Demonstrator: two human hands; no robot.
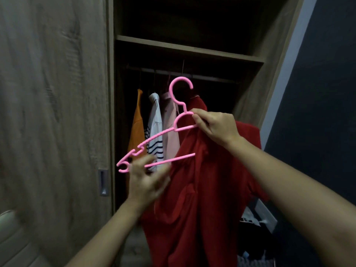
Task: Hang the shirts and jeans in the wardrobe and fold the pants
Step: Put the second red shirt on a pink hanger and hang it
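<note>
Pink plastic hanger point(164, 132) pinched at the neck by right hand point(215, 128), red collared shirt point(202, 189) dangling beneath, raised before open wooden wardrobe point(188, 49), likely for threading; blurred left hand point(146, 178) at its low end, grip unreadable.

You face the open wood-grain wardrobe point(248, 93). Under its wooden shelf board point(188, 48) runs a dark metal rail point(212, 78). Three garments hang from it side by side, left to right: an orange garment point(136, 128), a white shirt with navy stripes point(155, 120), and a pale pink shirt point(171, 132). The space above the shelf is too dark to read.
</note>
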